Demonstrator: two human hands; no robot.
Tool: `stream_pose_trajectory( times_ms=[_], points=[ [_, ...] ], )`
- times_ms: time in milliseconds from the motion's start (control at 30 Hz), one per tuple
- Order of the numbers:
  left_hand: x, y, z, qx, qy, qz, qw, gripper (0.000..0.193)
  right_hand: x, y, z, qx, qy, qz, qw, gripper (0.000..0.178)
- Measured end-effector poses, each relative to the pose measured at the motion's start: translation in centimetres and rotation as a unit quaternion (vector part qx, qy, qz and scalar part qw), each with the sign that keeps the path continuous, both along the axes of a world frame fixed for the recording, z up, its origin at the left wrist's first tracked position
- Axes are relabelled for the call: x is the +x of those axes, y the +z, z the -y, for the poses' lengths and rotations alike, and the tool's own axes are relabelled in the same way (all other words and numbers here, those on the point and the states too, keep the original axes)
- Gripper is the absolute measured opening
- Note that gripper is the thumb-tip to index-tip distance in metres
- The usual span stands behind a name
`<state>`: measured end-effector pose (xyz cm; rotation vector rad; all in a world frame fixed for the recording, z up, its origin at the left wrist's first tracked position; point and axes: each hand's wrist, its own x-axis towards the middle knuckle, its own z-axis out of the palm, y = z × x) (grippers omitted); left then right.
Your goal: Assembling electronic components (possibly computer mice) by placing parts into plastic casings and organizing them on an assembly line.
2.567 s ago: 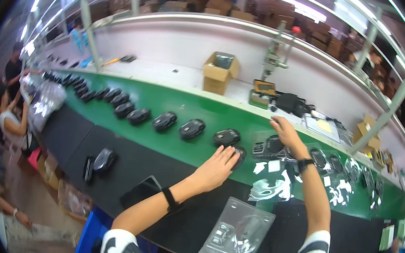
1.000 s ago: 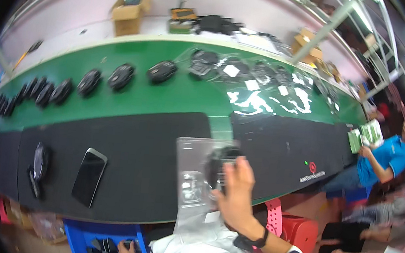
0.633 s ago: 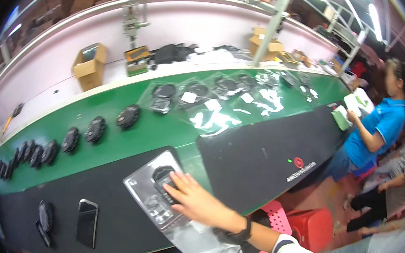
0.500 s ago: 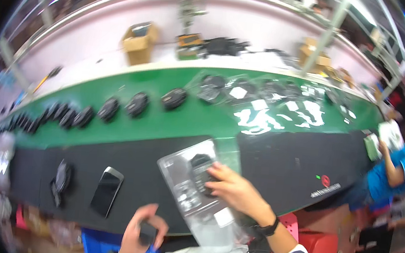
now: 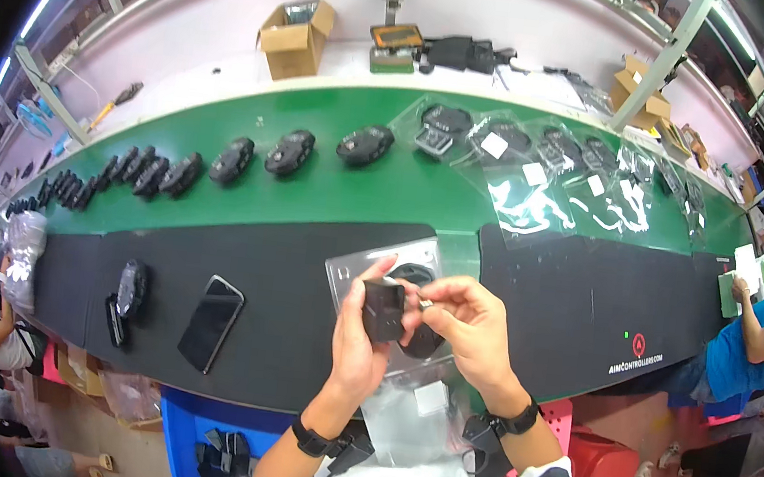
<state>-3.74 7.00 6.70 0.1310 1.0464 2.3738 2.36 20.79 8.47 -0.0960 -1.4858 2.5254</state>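
My left hand (image 5: 357, 338) is closed round a small black box-shaped piece (image 5: 384, 311). Pinched in my right hand (image 5: 473, 327), right beside it, is a small light-coloured piece (image 5: 426, 305), too small to name. Under both hands a clear plastic bag (image 5: 391, 416) lies on the black mat (image 5: 289, 322), hanging over its front edge, with a white label (image 5: 430, 397) on it. A dark rounded device (image 5: 425, 338) shows in part on the bag, mostly hidden by my hands. To the left rest a phone (image 5: 211, 325) and a black rounded device (image 5: 132, 289) with a slim black piece (image 5: 116, 320) beside it.
Several black rounded devices (image 5: 290, 153) line the green table (image 5: 311, 203); bagged ones (image 5: 504, 140) lie at the right. Farther back stands a cardboard box (image 5: 293, 48). A blue bin (image 5: 179, 441) sits below the front edge. A person in blue (image 5: 760, 316) works at the right.
My left hand has risen from the front edge with the black piece to above the bag. My right hand has left the device in the bag and now pinches a small piece beside it.
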Motion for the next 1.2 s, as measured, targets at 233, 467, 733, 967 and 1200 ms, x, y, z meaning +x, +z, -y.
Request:
stream_pose_trajectory(
  times_ms=[233,467,733,967,1200],
  points=[
    [0.5,-1.5,0.1,-0.034,0.016,-0.018,0.999,0.053,0.3,-1.4,0.5,0.097,-0.030,-0.054,0.993,0.019],
    [1.1,-1.0,0.2,-0.009,0.002,-0.013,1.000,0.052,-0.7,-2.8,1.9,0.405,-0.210,-0.215,0.864,0.024],
    [1.5,-2.3,1.3,-0.103,0.066,-0.091,0.988,0.048,-0.4,-2.6,3.0,0.569,-0.210,-0.208,0.767,0.043],
    [2.4,-1.7,4.6,-0.086,-0.037,-0.003,0.996,0.050,0.7,-0.9,2.9,0.619,-0.093,-0.216,0.749,0.069],
    [2.0,-2.8,10.0,-0.295,0.064,-0.176,0.937,0.038,-1.8,2.1,2.1,0.556,0.151,0.006,0.818,0.058]
  ],
)
